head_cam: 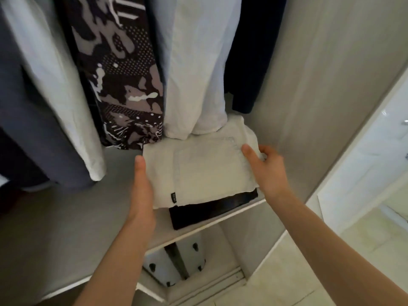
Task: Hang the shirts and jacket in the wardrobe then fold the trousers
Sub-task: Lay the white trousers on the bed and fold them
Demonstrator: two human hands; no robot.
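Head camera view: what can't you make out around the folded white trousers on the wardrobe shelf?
- Rail and hangers: cut off by the top edge of the head view.
- Black folded item: mostly covered by the folded white trousers; type unclear.
- Left hand: its fingers are hidden under the trousers.
- Black label: too small to read.
- White object below the shelf: partly hidden by it.

Grey wardrobe [254, 244] interior, plain side wall [320, 85] at right; grey shelf [66, 239] ran across, darker compartment below; door track [223, 280] along its near foot; pale tiled floor [309, 272] near right; glossy white panel [364, 164] far right caught bright light.
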